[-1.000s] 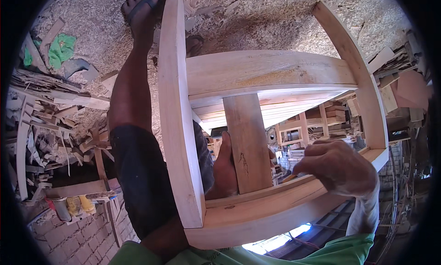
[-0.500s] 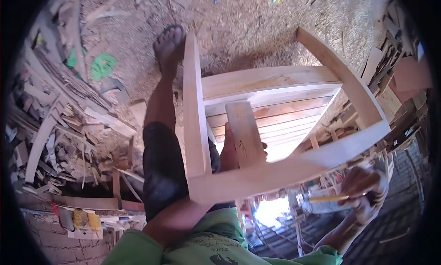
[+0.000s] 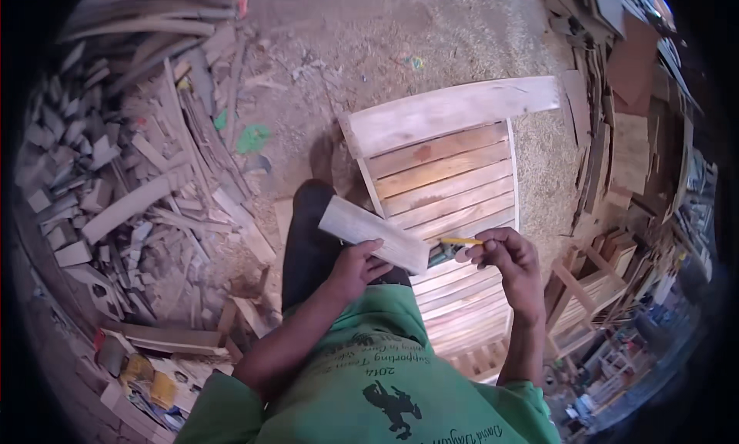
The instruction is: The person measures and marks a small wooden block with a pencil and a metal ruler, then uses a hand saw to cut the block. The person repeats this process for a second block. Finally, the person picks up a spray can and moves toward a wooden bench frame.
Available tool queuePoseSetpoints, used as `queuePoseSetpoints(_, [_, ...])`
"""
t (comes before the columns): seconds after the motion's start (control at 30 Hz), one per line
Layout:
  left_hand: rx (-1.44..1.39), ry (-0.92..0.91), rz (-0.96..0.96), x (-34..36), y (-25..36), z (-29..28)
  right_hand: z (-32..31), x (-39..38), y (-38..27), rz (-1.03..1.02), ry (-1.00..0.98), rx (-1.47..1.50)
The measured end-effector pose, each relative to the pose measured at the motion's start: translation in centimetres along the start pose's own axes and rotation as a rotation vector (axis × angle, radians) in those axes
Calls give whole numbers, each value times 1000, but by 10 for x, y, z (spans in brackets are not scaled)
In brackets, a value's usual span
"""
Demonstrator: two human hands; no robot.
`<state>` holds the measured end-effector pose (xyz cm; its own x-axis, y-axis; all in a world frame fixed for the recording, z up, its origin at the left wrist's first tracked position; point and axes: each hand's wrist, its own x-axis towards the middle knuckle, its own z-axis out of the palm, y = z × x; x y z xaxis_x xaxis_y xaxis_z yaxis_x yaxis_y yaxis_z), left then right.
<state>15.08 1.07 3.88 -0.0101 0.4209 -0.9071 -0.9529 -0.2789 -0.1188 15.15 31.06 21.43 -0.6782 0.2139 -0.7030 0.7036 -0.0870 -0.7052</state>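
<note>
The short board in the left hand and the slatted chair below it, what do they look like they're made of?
The short board, held in the left hand, looks like bare, unfinished wood: pale, matte, with faint grain. The slatted chair also seems raw timber, with no paint or gloss, its slats varying from pale to reddish. The pencil in the right hand has a yellow coat.

I see a green short-sleeved shirt (image 3: 385,367) with dark printed lettering and a dark figure graphic, dark trousers (image 3: 308,244), and bare forearms.
</note>
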Motion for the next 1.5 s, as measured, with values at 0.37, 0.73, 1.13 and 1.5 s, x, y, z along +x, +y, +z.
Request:
queuePoseSetpoints(0.37, [-50, -371, 394, -117, -22, -77, 32, -241, 151, -48, -209, 274])
queuePoseSetpoints(0.73, [-508, -83, 774, -243, -189, -382, 188, -327, 300, 120, -773, 386])
queuePoseSetpoints(1.13, [-1458, 514, 1103, -239, -409, -613, 103, -179, 380, 324, -314, -87])
queuePoseSetpoints(1.5, [-1728, 533, 1362, -256, -542, -807, 99, -135, 412, -120, -247, -379])
